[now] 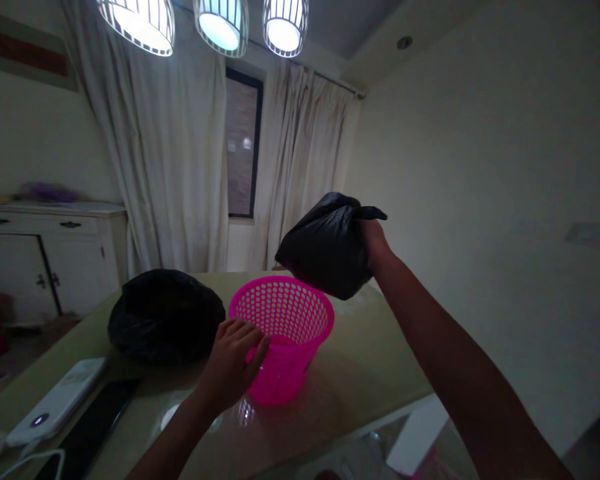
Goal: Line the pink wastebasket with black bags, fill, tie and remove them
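Note:
A bright pink plastic basket [285,370] with round holes stands upright on the table. My left hand [237,360] is at its near-left rim, fingers curled over the edge; part of the grip is hidden by the back of the hand. Up and to the right, my right hand [377,243] is closed around the gathered end of a black plastic bag [330,250]. The bag is bulging, tilted sideways and held above the basket's right rim. What is inside the bag cannot be seen. Left of the basket lies another black plastic bag [167,320], its mouth open upward.
A white power bank [60,400] with a cable and a dark phone-like slab [93,427] lie on the pale table [370,353] at the left. Behind are a white cabinet [75,250] and curtains [180,167]. Three caged lamps [223,30] hang overhead.

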Action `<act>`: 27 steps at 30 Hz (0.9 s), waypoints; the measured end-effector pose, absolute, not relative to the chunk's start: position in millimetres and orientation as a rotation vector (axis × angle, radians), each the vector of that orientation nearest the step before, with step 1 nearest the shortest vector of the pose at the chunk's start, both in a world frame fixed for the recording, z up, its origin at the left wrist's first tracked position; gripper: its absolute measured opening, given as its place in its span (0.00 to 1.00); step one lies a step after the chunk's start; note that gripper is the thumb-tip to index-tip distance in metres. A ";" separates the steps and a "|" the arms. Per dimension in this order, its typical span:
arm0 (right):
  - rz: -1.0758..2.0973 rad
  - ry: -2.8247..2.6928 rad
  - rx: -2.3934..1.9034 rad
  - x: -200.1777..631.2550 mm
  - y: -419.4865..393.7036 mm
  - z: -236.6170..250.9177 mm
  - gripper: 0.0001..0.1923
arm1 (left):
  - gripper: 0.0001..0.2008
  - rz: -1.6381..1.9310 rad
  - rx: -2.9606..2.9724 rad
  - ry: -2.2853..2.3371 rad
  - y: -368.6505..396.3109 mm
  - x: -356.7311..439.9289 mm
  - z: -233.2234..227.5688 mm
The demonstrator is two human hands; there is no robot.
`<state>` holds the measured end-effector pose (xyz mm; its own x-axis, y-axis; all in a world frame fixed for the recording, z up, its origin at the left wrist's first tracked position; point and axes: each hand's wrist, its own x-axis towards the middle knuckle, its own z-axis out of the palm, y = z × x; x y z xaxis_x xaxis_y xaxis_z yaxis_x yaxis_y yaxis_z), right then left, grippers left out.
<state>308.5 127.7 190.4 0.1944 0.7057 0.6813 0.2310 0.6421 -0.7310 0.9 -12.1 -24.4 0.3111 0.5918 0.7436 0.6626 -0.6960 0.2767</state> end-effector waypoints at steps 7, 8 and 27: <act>0.207 -2.075 -1.048 231.1 134.1 110.9 0.07 | 0.19 -1.161 -2.559 -1.225 -24.4 7.3 -11.5; 0.263 -2.279 -0.977 223.1 131.2 98.4 0.05 | 0.19 -1.173 -2.571 -1.251 -23.7 5.7 -9.8; 0.332 -2.132 -1.248 305.1 97.1 95.3 0.14 | 0.10 -1.571 -2.485 -1.798 53.7 -60.1 31.6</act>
